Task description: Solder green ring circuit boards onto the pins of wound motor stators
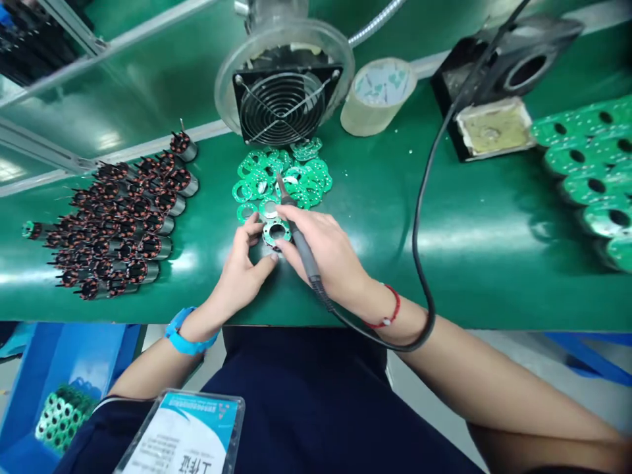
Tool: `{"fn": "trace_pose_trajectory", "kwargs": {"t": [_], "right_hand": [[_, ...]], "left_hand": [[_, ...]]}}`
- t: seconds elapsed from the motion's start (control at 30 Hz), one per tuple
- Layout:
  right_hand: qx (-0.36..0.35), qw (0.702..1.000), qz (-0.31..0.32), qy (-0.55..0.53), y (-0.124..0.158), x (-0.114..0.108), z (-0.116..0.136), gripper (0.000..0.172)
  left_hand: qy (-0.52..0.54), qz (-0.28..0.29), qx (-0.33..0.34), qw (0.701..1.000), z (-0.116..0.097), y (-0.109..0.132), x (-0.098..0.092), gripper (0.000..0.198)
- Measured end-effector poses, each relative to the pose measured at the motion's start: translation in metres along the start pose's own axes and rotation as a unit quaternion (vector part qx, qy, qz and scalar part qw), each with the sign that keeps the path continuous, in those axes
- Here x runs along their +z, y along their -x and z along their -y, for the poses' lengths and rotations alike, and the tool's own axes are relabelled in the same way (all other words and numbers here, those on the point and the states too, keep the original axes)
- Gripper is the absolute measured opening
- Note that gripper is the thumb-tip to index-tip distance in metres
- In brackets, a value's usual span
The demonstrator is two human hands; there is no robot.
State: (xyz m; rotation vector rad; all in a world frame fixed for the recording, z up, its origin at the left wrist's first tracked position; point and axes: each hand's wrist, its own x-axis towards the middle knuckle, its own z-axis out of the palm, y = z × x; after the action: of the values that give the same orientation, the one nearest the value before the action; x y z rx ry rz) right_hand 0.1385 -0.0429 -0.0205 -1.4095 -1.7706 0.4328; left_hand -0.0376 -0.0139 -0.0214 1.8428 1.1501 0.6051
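Note:
My right hand (pixel 328 247) is closed around a soldering iron (pixel 306 253), its tip pointing away from me over loose green ring-shaped circuit boards (pixel 316 178). The right thumb and fingertips also lie at the edge of a motor stator (pixel 276 232) topped with a green ring board. From the other side, my left hand (pixel 244 263) curls its fingers and thumb about this stator. Its lower part is mostly hidden by the board and hands. Just beyond it lie single ring boards (pixel 245 212).
Rows of wound stators (pixel 123 224) stand at left. A fume extractor fan (pixel 284 105) and a tape roll (pixel 378 99) are at the back. Right are an iron stand with sponge (pixel 494 128) and stacked boards (pixel 592 184). The iron's cable (pixel 419 224) loops over my right forearm.

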Motion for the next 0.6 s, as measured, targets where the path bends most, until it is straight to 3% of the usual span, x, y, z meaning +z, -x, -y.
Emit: {"fn": "trace_pose_trajectory", "kwargs": {"t": [0.07, 0.13, 0.23, 0.3, 0.37, 0.43, 0.53, 0.6], "right_hand": [[0.025, 1.000, -0.010, -0.011, -0.004, -0.016, -0.002, 0.039], [0.054, 0.998, -0.044, -0.007, -0.012, -0.036, -0.007, 0.041], [0.065, 0.993, -0.092, -0.023, -0.029, -0.062, -0.026, 0.042], [0.074, 0.991, -0.108, -0.014, -0.041, -0.072, -0.046, 0.043], [0.082, 0.987, -0.126, 0.053, -0.052, -0.075, -0.071, 0.045], [0.085, 0.982, -0.140, 0.095, -0.059, -0.073, -0.095, 0.045], [0.118, 0.989, -0.075, 0.049, -0.062, -0.069, -0.117, 0.044], [0.121, 0.989, -0.065, 0.048, -0.060, -0.070, -0.119, 0.043]], "left_hand": [[-0.037, 0.002, 0.020, 0.999, -0.002, -0.009, -0.004, 0.071], [-0.100, 0.040, 0.067, 0.992, -0.006, -0.018, -0.009, 0.076], [-0.199, 0.121, 0.136, 0.963, -0.015, -0.030, -0.018, 0.054], [-0.229, 0.127, 0.156, 0.953, -0.019, -0.038, -0.028, 0.043], [-0.238, 0.067, 0.153, 0.957, -0.022, -0.049, -0.044, 0.043], [-0.243, -0.029, 0.129, 0.961, -0.024, -0.067, -0.065, 0.045], [-0.255, -0.143, 0.067, 0.954, -0.024, -0.115, -0.101, 0.047], [-0.282, -0.175, 0.031, 0.943, -0.021, -0.156, -0.120, 0.047]]}}
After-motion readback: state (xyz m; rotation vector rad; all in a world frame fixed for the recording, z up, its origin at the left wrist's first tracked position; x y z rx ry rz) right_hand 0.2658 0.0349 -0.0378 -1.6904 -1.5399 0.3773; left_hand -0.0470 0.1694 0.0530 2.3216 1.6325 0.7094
